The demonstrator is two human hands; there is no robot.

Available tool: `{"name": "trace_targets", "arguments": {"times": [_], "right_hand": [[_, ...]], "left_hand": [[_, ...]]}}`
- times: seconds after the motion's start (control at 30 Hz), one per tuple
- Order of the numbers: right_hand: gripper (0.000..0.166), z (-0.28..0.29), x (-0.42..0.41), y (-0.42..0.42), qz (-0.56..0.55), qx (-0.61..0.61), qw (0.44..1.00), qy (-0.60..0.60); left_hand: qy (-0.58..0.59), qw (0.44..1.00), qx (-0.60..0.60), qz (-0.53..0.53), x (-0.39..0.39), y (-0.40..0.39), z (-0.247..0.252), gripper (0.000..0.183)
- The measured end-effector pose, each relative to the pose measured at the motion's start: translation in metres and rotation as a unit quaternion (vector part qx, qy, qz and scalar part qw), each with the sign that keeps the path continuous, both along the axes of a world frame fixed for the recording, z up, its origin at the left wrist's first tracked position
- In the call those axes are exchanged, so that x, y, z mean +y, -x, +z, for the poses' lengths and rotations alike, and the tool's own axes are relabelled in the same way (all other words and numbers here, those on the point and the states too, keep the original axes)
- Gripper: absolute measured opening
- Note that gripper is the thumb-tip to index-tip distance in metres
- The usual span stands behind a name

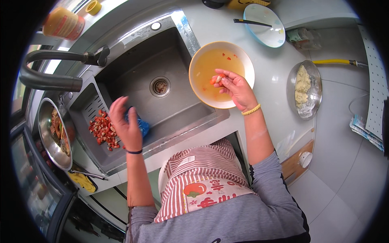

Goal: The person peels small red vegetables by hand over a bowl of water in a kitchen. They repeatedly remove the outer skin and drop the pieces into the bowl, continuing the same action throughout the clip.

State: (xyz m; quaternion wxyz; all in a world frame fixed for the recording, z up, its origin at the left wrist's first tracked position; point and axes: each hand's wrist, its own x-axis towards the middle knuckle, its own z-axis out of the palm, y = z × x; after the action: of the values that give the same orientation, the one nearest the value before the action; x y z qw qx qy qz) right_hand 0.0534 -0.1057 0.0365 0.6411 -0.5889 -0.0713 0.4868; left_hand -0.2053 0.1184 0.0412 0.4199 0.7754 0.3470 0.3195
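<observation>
My right hand point(235, 88) is over a white bowl with a yellow rim point(249, 70), its fingers closed on a few red-and-pale food pieces point(217, 80). Yellowish water fills this bowl, and small red bits float in it. The pieces look like chopped red chilli. My left hand point(126, 124), slightly blurred, is raised over the left part of the sink with fingers apart and nothing in it. Below and beside it, a heap of similar red pieces point(102, 129) lies on the slotted drainer section. A crumpled blue plastic bag point(142, 126) is partly hidden behind this hand.
The grey sink point(136, 76) has a dark faucet point(54, 56) on its far left. A steel bowl of food point(48, 145) stands left. Right are a blue-rimmed bowl point(261, 35) with black chopsticks point(252, 22) across it and a metal bowl point(317, 91) of dough point(301, 83).
</observation>
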Motion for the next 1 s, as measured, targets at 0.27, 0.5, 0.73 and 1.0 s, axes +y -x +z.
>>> {"name": "trace_targets", "arguments": {"times": [0.27,0.5,0.73,1.0], "right_hand": [[0.03,0.009,-0.007,-0.007,-0.035,0.129,0.989,-0.069],[0.026,0.009,-0.013,-0.014,-0.024,0.139,0.988,-0.062],[0.025,0.01,-0.011,-0.016,-0.035,0.144,0.985,-0.088],[0.021,-0.002,-0.006,-0.013,-0.067,-0.009,0.995,-0.068]], "left_hand": [[0.222,0.936,-0.029,-0.271,-0.084,-0.15,0.032,0.031],[0.215,0.932,-0.013,-0.292,-0.089,-0.183,0.0,0.02],[0.441,0.876,-0.098,-0.171,-0.099,-0.191,-0.005,0.01],[0.483,0.866,-0.055,-0.117,-0.096,-0.194,-0.011,0.01]]}}
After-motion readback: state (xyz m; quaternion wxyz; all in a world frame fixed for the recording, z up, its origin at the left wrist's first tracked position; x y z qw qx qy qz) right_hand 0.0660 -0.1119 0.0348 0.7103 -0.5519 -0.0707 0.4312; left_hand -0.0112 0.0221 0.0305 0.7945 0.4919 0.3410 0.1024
